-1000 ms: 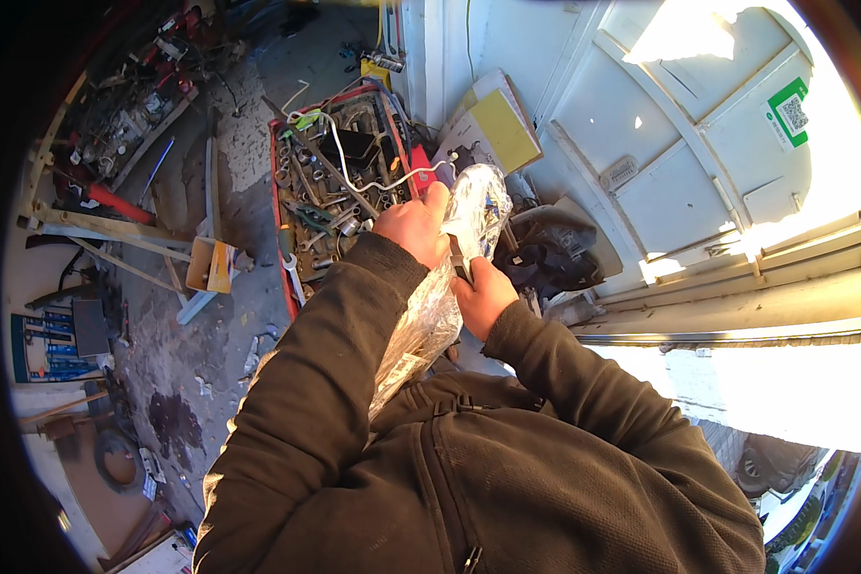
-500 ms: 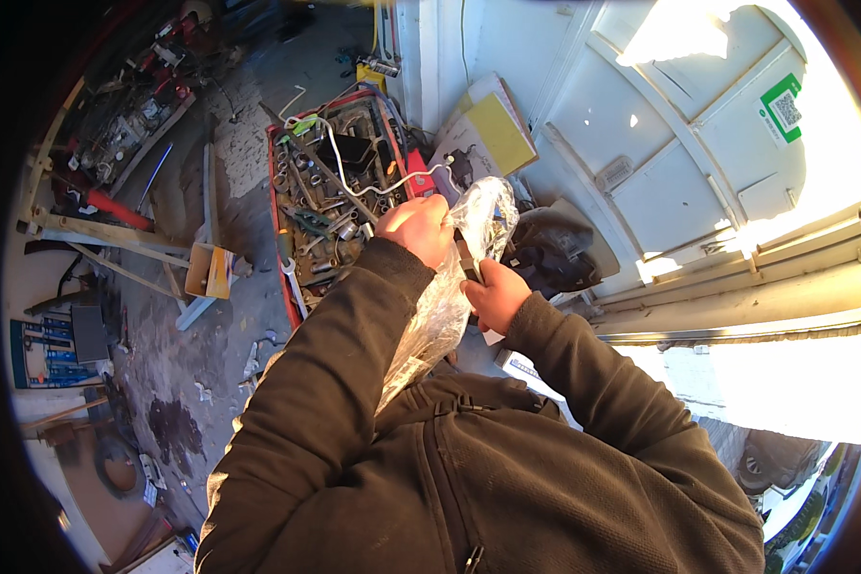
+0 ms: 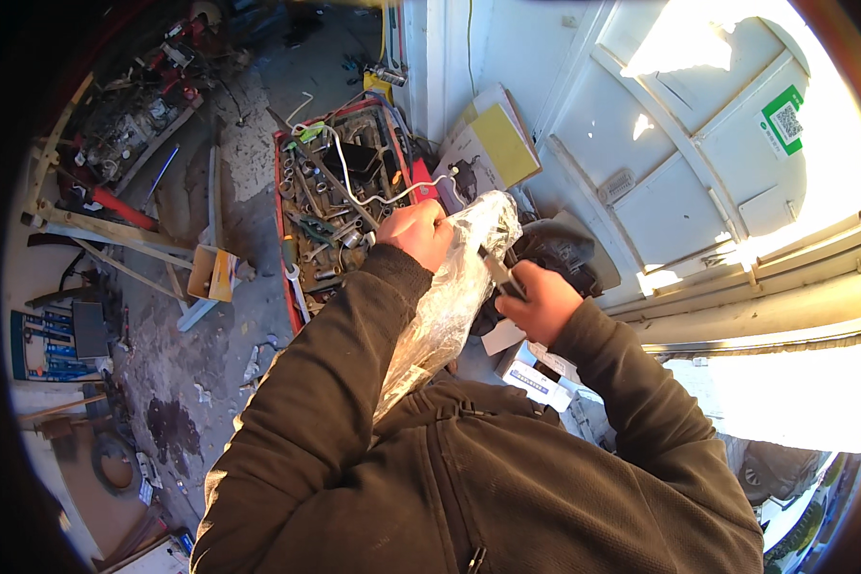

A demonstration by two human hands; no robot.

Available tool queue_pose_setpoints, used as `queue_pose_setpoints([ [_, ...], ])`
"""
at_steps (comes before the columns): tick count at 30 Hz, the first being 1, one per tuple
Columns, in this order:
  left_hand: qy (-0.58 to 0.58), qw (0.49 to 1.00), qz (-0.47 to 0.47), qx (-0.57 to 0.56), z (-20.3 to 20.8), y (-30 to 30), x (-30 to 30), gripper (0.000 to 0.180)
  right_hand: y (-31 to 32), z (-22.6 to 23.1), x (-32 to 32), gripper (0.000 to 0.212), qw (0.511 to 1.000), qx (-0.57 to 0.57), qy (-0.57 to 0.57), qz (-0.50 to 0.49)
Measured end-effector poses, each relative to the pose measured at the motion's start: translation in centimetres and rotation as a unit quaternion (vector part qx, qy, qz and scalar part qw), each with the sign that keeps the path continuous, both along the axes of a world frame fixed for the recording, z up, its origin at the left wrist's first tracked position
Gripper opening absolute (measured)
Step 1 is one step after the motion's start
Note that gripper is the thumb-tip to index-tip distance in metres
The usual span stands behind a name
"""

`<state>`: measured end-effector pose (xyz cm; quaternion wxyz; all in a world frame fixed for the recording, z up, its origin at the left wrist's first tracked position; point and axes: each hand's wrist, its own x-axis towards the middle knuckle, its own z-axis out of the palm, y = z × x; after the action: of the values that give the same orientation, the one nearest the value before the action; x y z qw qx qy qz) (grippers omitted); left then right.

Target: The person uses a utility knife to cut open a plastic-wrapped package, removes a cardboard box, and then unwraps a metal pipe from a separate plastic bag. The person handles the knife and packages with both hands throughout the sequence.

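Note:
A long bundle in clear plastic wrap runs from my waist up and away to the right, its far end catching bright light. My left hand is closed in a fist on the wrap along its left side. Just right of the bundle, my right hand grips a dark, narrow cutting tool that looks like a utility knife. Its front end points at the wrap; I cannot tell whether it touches. What lies inside the plastic is mostly hidden.
Ahead is a red tray full of sockets and wrenches, with a bent white pipe across it. A white box sits below my right hand. Cardboard leans by the white metal door. An engine is far left.
My right hand has drawn back from the wrap, to the right and slightly down, and the dark tool shows more. My left hand stays on the plastic.

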<state>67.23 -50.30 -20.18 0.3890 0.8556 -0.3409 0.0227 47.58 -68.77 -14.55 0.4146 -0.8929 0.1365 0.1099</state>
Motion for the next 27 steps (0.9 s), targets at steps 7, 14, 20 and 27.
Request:
queue_pose_setpoints([
  [7,-0.009,1.000,-0.001,-0.002,0.3,-0.3,-0.6,0.017,0.6,-0.7,4.1,0.036,0.992,-0.106,-0.054,0.047],
  [14,-0.001,0.999,0.008,-0.034,-0.1,-0.2,-0.6,0.018,-6.4,4.1,3.6,0.035,0.989,-0.127,-0.011,0.080],
  [20,0.107,0.989,0.053,-0.083,-1.4,-0.5,0.2,0.025,-10.8,7.9,3.6,0.033,0.967,-0.199,-0.132,-0.094],
  [27,0.107,0.992,0.039,-0.049,-0.7,-0.9,-0.5,0.027,-5.6,5.6,0.7,0.026,0.941,-0.273,-0.112,0.163],
])
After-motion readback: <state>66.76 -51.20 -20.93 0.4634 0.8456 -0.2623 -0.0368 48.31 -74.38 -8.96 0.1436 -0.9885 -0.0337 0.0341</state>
